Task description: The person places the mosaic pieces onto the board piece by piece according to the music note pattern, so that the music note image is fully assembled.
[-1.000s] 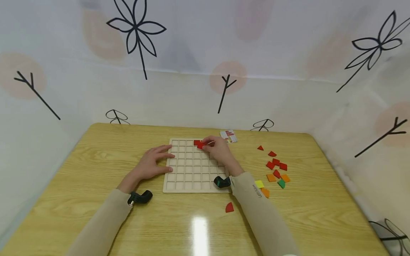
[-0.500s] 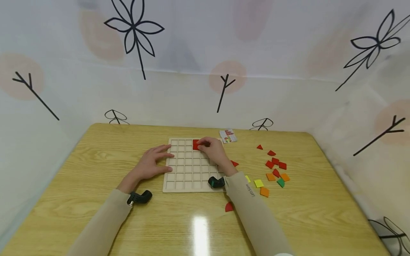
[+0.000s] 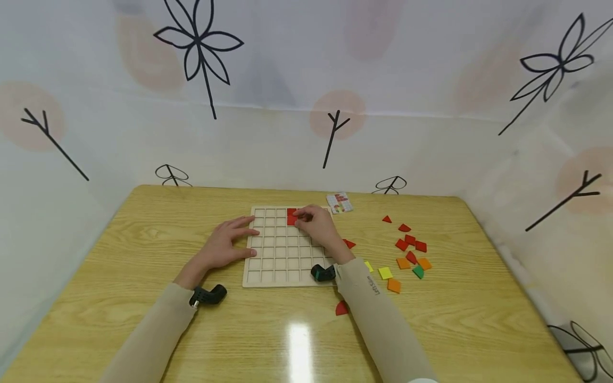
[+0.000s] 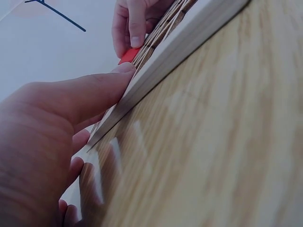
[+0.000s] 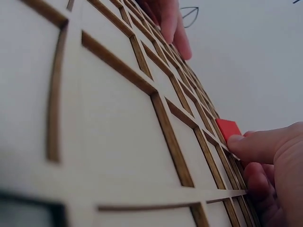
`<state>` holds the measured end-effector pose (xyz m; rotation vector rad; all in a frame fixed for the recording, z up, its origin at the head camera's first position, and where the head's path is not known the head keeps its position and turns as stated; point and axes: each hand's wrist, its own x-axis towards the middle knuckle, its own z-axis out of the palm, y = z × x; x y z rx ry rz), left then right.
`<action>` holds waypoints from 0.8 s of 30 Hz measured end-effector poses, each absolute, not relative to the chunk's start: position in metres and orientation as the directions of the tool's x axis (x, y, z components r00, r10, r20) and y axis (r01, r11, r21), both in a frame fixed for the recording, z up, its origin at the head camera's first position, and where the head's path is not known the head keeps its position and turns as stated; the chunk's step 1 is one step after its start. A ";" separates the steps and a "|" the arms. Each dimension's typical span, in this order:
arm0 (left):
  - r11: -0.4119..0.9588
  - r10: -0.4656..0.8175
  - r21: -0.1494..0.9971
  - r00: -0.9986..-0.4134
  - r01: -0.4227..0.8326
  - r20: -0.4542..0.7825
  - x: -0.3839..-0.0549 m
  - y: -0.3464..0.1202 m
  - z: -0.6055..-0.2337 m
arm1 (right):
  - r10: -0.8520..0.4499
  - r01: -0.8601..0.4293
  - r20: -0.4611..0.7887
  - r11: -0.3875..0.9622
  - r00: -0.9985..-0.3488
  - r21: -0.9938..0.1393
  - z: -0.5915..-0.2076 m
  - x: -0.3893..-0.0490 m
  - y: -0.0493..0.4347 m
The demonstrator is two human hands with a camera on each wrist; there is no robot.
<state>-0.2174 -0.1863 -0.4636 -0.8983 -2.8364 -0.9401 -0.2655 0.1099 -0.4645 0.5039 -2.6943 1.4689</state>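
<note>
A pale wooden grid board (image 3: 268, 264) lies on the table. My left hand (image 3: 225, 244) rests at its left edge, fingers spread; in the left wrist view the thumb (image 4: 102, 90) touches the rim. My right hand (image 3: 320, 226) reaches over the board's upper right part. Between thumb and fingers it pinches a red square tile (image 3: 291, 221), which in the right wrist view (image 5: 228, 127) stands tilted above the grid. Directly behind that tile, another red tile (image 3: 291, 211) lies in the top row. The right hand hides several cells.
Loose red tiles (image 3: 401, 244), orange tiles (image 3: 394, 285), a yellow tile (image 3: 385, 273) and a green tile (image 3: 419, 272) lie right of the board. A printed pattern card (image 3: 339, 202) lies behind it. A red quarter-round tile (image 3: 341, 308) is in front, beside the right sleeve.
My right hand has moved slightly left and brought the red tile into line below the other red tile. Its forearm shifted left, uncovering several pieces. My left hand has stayed put.
</note>
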 end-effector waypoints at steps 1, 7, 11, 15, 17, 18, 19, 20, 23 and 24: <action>0.654 0.517 0.540 -0.834 0.530 0.192 -0.217 -0.186 -0.463 | -0.267 -0.300 0.183 0.508 -0.946 -0.807 -0.464 -0.266 0.110; 0.659 0.512 0.543 -0.839 0.520 0.183 -0.215 -0.186 -0.459 | -0.270 -0.296 0.170 0.544 -0.948 -0.785 -0.465 -0.267 0.108; 0.659 0.513 0.543 -0.839 0.521 0.181 -0.215 -0.185 -0.458 | -0.264 -0.290 0.169 0.540 -0.950 -0.790 -0.463 -0.266 0.108; 0.659 0.517 0.538 -0.836 0.525 0.183 -0.216 -0.186 -0.459 | -0.255 -0.282 0.167 0.527 -0.952 -0.802 -0.462 -0.265 0.108; 0.660 0.518 0.536 -0.836 0.527 0.184 -0.216 -0.186 -0.460 | -0.253 -0.278 0.166 0.515 -0.953 -0.811 -0.462 -0.264 0.108; 0.659 0.518 0.536 -0.835 0.528 0.186 -0.217 -0.186 -0.460 | -0.251 -0.271 0.161 0.504 -0.955 -0.820 -0.462 -0.265 0.109; 0.658 0.518 0.537 -0.835 0.529 0.187 -0.217 -0.187 -0.460 | -0.249 -0.266 0.159 0.491 -0.955 -0.830 -0.462 -0.265 0.110; 0.656 0.518 0.538 -0.834 0.529 0.188 -0.217 -0.187 -0.460 | -0.249 -0.261 0.156 0.475 -0.956 -0.840 -0.461 -0.265 0.111; 0.653 0.519 0.539 -0.833 0.531 0.191 -0.217 -0.187 -0.461 | -0.249 -0.233 0.139 0.406 -0.958 -0.884 -0.460 -0.266 0.115; 0.653 0.519 0.540 -0.833 0.532 0.192 -0.217 -0.187 -0.461 | -0.250 -0.221 0.131 0.377 -0.959 -0.899 -0.459 -0.266 0.116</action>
